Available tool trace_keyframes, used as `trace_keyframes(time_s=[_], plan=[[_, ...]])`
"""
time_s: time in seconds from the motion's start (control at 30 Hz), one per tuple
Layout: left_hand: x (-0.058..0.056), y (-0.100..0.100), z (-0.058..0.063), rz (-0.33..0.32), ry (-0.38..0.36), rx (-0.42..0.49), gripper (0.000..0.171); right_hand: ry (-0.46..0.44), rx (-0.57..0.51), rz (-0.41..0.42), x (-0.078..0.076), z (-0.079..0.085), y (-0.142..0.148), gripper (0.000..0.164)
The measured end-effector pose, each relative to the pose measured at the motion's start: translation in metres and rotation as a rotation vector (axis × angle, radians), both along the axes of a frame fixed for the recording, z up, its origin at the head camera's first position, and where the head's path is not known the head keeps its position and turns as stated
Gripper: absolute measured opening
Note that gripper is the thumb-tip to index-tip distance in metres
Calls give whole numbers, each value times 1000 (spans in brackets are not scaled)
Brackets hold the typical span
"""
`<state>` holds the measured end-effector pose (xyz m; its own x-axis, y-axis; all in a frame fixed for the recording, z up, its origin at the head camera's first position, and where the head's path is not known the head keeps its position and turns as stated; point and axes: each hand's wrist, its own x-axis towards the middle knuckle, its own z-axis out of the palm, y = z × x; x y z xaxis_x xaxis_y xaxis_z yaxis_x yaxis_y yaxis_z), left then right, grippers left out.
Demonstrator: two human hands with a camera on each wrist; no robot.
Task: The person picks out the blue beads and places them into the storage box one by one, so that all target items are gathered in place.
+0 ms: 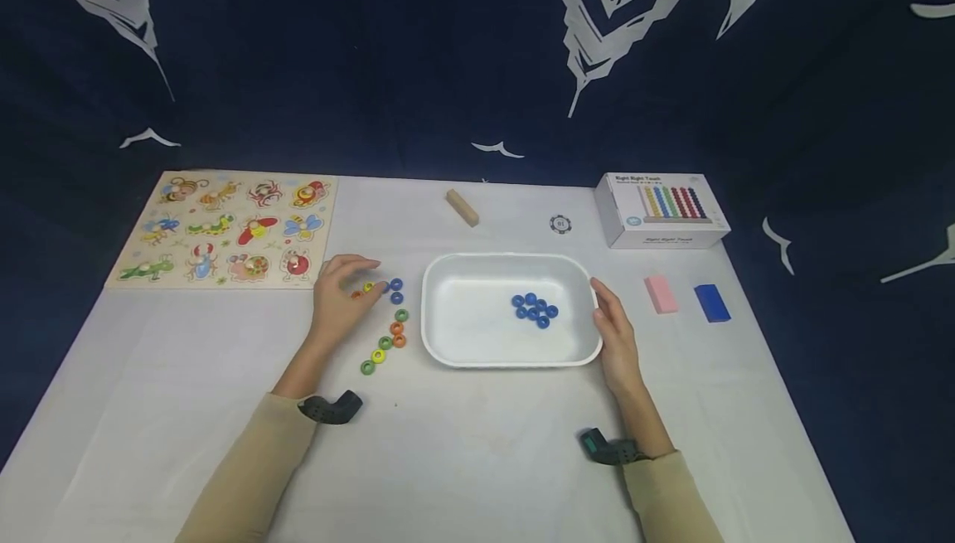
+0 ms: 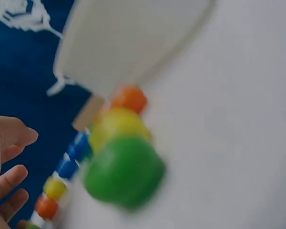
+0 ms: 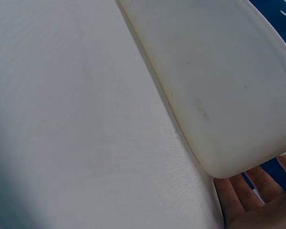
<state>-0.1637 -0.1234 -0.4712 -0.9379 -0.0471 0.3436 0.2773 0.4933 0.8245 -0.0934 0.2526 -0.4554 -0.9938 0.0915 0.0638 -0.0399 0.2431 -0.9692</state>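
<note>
My left hand [image 1: 339,298] hovers over small ring beads left of the tray, thumb and forefinger apart. In the left wrist view, no bead shows between its fingers [image 2: 13,183]. By the thumb tip lie blue beads [image 1: 396,284], with a yellow bead [image 1: 369,287] and an orange one partly hidden by the hand. A bent line of green, orange and yellow beads [image 1: 385,343] runs toward the front. My right hand [image 1: 618,342] rests against the right end of the white tray [image 1: 462,315], its fingers along the outer wall. Several blue beads [image 1: 533,312] lie inside.
An insect picture board [image 1: 224,228] lies at back left. Behind the tray are a wooden block [image 1: 462,207] and a round chip [image 1: 560,224]. A white box [image 1: 664,211] stands at back right, with a pink block [image 1: 661,294] and a blue block [image 1: 712,303] before it.
</note>
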Motion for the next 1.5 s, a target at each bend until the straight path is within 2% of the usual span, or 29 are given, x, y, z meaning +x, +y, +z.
trace_keyframes(time_s=[0.13,0.43,0.57,0.7,0.83,0.93,1.0,1.07,1.17,1.27,1.37,1.5], plan=[[-2,-7,-11,12,-25,8,31,5,-17,7,1,-1,0,43],[-3,-5,-19,1,-68,-51,33,8,-14,10,0,-2,1,43],[-4,-4,-24,12,-90,-139,34,8,-18,9,0,-2,2,43],[-7,-2,-28,12,-68,-243,30,8,-26,4,0,-2,3,43],[-6,0,-23,12,-47,-276,26,15,-34,3,-1,-1,4,43],[-3,3,-10,39,-22,-257,25,12,-23,9,-1,-1,3,43],[-1,8,3,39,2,-225,25,8,-14,16,-1,-1,3,43],[0,19,21,-19,6,-162,25,4,-7,7,0,-1,3,43],[1,47,44,-187,-26,-65,24,8,-7,2,-1,-1,4,43],[1,80,57,-349,-93,-31,22,13,-10,8,-1,-2,4,43],[-1,112,55,-427,-151,-127,20,15,-10,20,-1,-2,2,44],[-7,143,45,-458,-263,-327,21,17,-3,15,-1,-2,2,44]])
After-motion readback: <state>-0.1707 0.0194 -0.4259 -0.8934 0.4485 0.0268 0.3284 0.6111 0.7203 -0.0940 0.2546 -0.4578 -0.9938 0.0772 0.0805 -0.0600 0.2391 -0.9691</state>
